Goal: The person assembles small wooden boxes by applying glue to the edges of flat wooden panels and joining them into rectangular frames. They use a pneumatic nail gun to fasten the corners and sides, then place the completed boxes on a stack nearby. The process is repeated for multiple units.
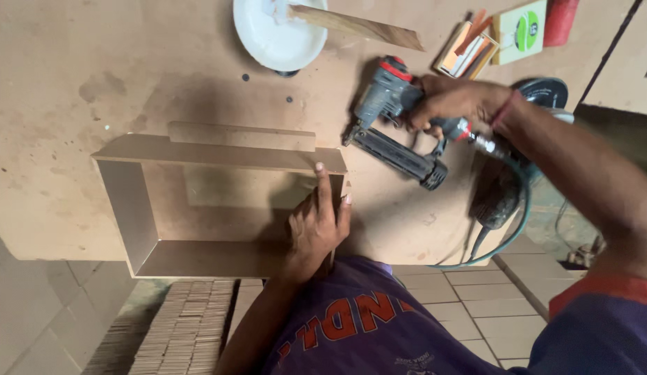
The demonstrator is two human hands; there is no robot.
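Far left, tiled floor [31, 312] below the edge of the counter [59, 69], a brown board surface. A stack of thin wood strips [188, 326] sits below the edge, near the person's body.

On the counter: open rectangular box frame [139, 215] of brown board, standing on edge, with left wall, top and bottom panels in view. A narrow board strip [240, 135] lies just behind the top panel, touching it.

Left hand [316, 226] at the frame's right end. Fingers pressed together along the right wall, index tip reaching up to the top panel's corner; the hand braces the wall, not pinching anything.

Above centre, a white bowl [278, 31] with a wooden stick [355, 26] resting across its rim.

Right of the frame, the right hand [452, 104] grips a grey pneumatic nail gun [393, 125] with red trim, fingers wrapped tight round the handle. The gun hangs over the counter, nose pointing toward the frame's top right corner, apart from it. A green air hose [518, 222] runs from the handle down past the counter edge.

Far right top: small cardboard boxes [469, 52], a green-and-white packet [521, 31], a red cylinder [560, 19].
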